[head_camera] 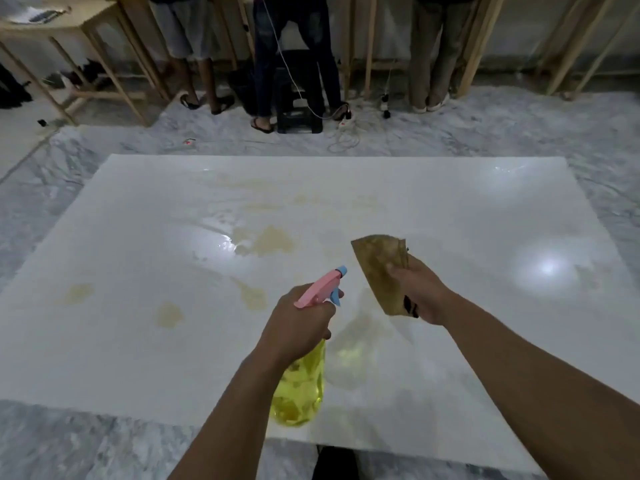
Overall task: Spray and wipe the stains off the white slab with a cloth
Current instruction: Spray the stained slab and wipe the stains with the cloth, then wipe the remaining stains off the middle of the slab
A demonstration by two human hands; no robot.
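A large white slab (450,216) lies flat on the marble floor, marked with several yellowish-brown stains (270,240) across its middle and left part. My left hand (298,323) grips a yellow spray bottle (301,386) with a pink and blue trigger head, held above the slab's near half, its nozzle pointing away and to the right. My right hand (419,289) holds a folded, brown-stained cloth (381,268) in the air above the slab, to the right of the bottle.
Three people stand at wooden tables (62,26) along the far wall. A dark stool (299,95), a power strip (346,123) and loose white cables lie on the floor beyond the slab. Grey marble floor (52,445) surrounds the slab.
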